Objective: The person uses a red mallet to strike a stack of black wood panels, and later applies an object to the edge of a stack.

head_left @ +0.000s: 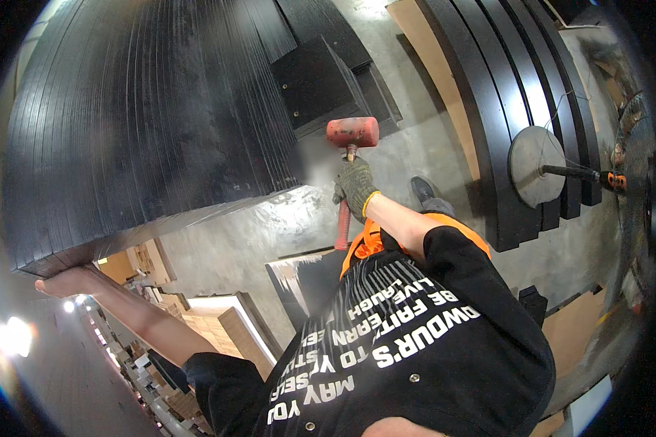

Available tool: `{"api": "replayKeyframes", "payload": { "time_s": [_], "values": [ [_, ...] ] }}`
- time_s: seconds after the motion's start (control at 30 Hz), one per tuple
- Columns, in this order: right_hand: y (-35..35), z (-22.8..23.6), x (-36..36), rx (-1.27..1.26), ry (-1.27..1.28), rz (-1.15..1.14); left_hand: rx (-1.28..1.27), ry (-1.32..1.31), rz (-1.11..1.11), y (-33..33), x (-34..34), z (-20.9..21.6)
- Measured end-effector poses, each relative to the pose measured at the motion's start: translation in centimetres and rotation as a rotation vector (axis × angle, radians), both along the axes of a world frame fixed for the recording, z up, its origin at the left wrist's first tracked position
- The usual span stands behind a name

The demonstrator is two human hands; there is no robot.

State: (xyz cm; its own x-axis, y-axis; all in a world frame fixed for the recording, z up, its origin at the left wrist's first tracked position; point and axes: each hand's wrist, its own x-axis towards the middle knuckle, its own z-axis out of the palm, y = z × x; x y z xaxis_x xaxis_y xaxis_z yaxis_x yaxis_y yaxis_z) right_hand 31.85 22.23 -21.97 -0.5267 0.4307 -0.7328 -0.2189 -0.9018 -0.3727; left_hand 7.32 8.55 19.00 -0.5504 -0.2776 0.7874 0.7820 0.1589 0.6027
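A tall stack of black panels takes up the upper left. Bare and with its fingers stretched out, my left hand lies against the lower left corner of this stack. My right hand, in a dark knitted glove with a yellow cuff, is wrapped round the handle of a mallet. The mallet's scuffed red head points up and away from me, and its red grip end hangs below my fist. Just beyond the mallet head are smaller black panels with small holes.
Long black boards lie at the right on brown cardboard. A round grey disc with a black rod rests on them. Left of my body are cardboard boxes, and a worn dark board is by my waist. The floor is grey concrete.
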Motion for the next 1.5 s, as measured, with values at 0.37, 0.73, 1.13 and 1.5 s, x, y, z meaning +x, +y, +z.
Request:
{"api": "replayKeyframes", "payload": {
  "time_s": [0.37,0.73,1.13,1.5],
  "values": [
    [-0.2,1.1,0.7,0.102,-0.021,0.225,-0.107,-0.068,-0.099,-0.1,0.5,0.2],
    [-0.4,2.1,0.9,0.209,-0.019,0.406,-0.060,-0.136,0.088,1.4,2.6,0.1],
    [-1.3,2.3,1.5,0.350,-0.035,0.434,-0.037,-0.048,0.117,0.6,1.1,0.0],
    [-1.8,1.6,1.0,0.341,0.058,0.402,-0.028,-0.056,0.002,1.0,0.5,-0.4]
  ]
}}
